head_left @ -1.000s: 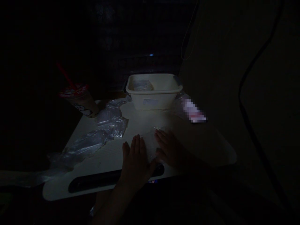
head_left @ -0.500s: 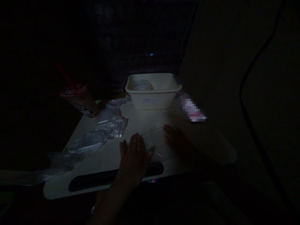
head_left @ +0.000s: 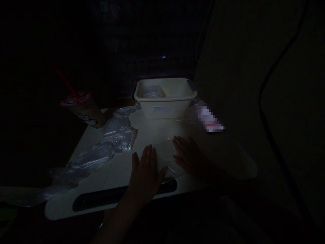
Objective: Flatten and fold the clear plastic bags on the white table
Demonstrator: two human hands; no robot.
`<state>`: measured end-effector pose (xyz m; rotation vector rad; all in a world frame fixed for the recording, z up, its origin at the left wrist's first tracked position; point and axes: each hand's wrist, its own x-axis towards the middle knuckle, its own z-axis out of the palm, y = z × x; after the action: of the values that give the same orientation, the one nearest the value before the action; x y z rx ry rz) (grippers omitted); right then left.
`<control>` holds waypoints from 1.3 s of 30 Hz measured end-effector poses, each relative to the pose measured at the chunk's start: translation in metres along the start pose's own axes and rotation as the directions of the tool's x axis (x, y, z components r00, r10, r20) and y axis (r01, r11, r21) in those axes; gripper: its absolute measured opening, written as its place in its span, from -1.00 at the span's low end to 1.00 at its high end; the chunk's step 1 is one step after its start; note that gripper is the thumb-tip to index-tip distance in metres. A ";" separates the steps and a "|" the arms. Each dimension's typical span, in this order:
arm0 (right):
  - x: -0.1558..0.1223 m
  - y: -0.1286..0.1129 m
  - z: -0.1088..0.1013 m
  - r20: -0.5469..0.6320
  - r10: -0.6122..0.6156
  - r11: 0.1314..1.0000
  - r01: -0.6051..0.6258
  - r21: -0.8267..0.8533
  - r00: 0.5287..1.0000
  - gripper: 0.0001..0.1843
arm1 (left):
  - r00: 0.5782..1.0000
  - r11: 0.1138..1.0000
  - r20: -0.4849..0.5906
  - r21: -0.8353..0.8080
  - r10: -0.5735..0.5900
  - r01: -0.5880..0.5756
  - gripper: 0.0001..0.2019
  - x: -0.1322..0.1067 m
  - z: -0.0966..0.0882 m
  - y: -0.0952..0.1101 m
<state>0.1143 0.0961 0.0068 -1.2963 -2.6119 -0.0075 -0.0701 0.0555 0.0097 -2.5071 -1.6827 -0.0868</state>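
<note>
My left hand (head_left: 146,173) lies flat, palm down, near the front of a small white table (head_left: 149,130), its fingers stretched forward. To its right, my right hand (head_left: 189,154) rests with fingers extended toward the left. Between the two lies a thin clear plastic bag (head_left: 165,154), spread flat and hard to make out in the dim light. Both hands touch its sides, as far as I can see. Neither hand is closed around anything.
A cream bin (head_left: 165,105) with clear plastic inside stands at the back. Crumpled clear plastic bags (head_left: 93,156) run down the left side. A cup with a red straw (head_left: 86,110) stands at the left edge. A pixelated bright patch (head_left: 210,119) sits right. A black slot (head_left: 101,198) lines the front edge.
My right hand has shifted slightly left, its thumb now apart from its fingers. The left hand stays nearly in place. The view has moved slightly.
</note>
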 end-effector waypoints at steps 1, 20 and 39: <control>0.001 0.002 0.000 -0.003 0.007 1.000 -0.007 0.028 1.000 -0.48 | 1.000 1.000 0.003 -0.006 -0.002 0.002 -0.36 0.000 0.000 -0.001; -0.004 0.023 0.005 -0.060 0.438 0.542 -0.210 0.814 0.897 -0.49 | 0.948 0.926 -0.128 -0.209 0.293 -0.315 -0.70 0.007 -0.018 0.052; 0.059 0.039 -0.018 0.359 -0.090 -0.455 -0.359 0.815 0.929 -0.27 | 0.802 -0.531 0.397 -0.839 -0.447 0.119 -0.95 0.068 -0.048 -0.037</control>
<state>0.1144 0.1646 0.0322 -0.6525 -1.0766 2.1715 -0.0778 0.1259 0.0674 -1.5264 -2.6883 -3.1910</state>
